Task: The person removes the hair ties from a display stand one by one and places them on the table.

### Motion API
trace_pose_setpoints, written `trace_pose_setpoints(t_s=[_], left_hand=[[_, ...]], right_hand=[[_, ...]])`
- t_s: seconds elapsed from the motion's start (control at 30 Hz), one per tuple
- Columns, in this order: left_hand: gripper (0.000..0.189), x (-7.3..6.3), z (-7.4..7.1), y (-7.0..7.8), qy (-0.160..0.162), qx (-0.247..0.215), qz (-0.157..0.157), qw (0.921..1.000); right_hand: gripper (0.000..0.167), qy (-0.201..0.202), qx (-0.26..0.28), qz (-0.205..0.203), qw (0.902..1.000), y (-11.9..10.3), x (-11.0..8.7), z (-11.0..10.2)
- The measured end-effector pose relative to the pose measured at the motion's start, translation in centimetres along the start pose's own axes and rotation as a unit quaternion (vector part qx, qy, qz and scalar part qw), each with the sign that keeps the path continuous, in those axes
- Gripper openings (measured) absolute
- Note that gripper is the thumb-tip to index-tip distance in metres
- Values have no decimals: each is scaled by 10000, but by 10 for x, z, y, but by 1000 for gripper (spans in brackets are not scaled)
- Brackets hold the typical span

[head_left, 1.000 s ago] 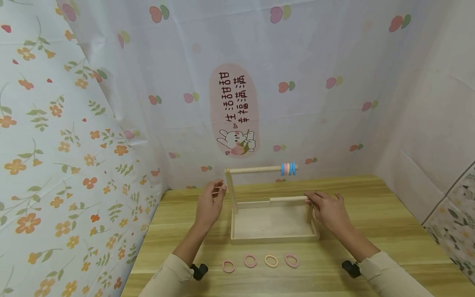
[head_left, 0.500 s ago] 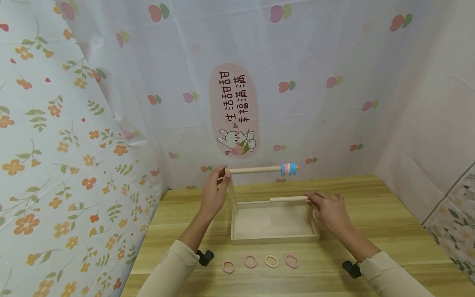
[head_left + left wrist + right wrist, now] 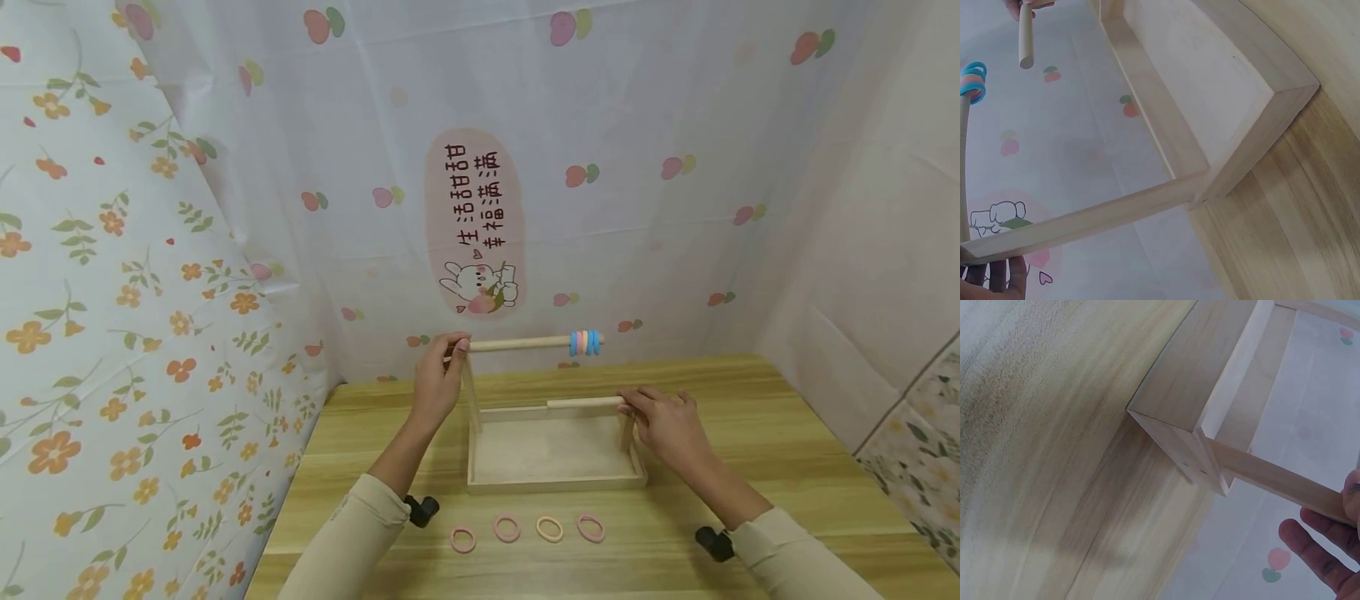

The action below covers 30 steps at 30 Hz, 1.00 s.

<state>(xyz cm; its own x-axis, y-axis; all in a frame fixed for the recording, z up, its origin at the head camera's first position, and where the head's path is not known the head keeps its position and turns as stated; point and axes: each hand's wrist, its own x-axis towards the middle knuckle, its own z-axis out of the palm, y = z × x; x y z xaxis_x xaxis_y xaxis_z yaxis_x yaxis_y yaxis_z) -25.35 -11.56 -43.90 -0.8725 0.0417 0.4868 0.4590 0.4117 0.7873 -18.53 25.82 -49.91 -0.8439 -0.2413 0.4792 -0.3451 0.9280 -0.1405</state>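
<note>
A pale wooden rack stands on the table, with a low tray base (image 3: 555, 484) and two posts of unequal height. My left hand (image 3: 437, 377) pinches the top of the tall post (image 3: 472, 400), thumb in front, where the upper rod (image 3: 517, 343) joins it. Blue, pink and yellow hair ties (image 3: 584, 342) hang bunched near that rod's free right end. My right hand (image 3: 666, 423) grips the top of the short post (image 3: 1279, 478), beside the lower rod (image 3: 585, 402), which is bare. In the left wrist view, curled fingers (image 3: 1016, 275) show under the tall post's end.
Several loose hair ties lie in a row in front of the rack, among them a pink one (image 3: 507, 528) and a yellow one (image 3: 549, 528). Behind the wooden table (image 3: 360, 467) hangs a printed cloth (image 3: 637, 250); a flowered cloth (image 3: 150, 333) borders the left.
My left hand has risen and moved right, from beside the tall post to a hold on its top. My right hand stays on the short post, and the hair ties have not moved.
</note>
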Motion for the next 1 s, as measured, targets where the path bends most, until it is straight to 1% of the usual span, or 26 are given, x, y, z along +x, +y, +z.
trace_pose_setpoints(t_s=[0.17, 0.27, 0.43, 0.67, 0.83, 0.9, 1.0], left_hand=[[32, 2, -1, 1, -38, -119, -111, 9999], [31, 2, -2, 0, -93, -137, -181, 9997], [32, 4, -4, -1, -188, -116, -294, 9993], [33, 6, -8, 0, -330, -209, -390, 9985], [33, 7, -9, 1, -347, -204, -446, 9982], [32, 8, -10, 1, -332, -185, -445, 9983], [31, 8, -10, 0, -321, -178, -464, 9982]], right_hand=[[30, -112, -82, -79, 9999, 0, 1, -4], [32, -210, -9, -110, 9997, 0, 2, -8], [39, -360, 263, -108, 9989, 2, 5, -14], [30, -371, 645, -207, 9970, 6, 14, -14], [32, -495, 1016, -31, 9936, 7, 22, -17], [35, -473, 1099, 8, 9928, 6, 26, -18], [40, -335, 1157, -15, 9927, 6, 32, -20]])
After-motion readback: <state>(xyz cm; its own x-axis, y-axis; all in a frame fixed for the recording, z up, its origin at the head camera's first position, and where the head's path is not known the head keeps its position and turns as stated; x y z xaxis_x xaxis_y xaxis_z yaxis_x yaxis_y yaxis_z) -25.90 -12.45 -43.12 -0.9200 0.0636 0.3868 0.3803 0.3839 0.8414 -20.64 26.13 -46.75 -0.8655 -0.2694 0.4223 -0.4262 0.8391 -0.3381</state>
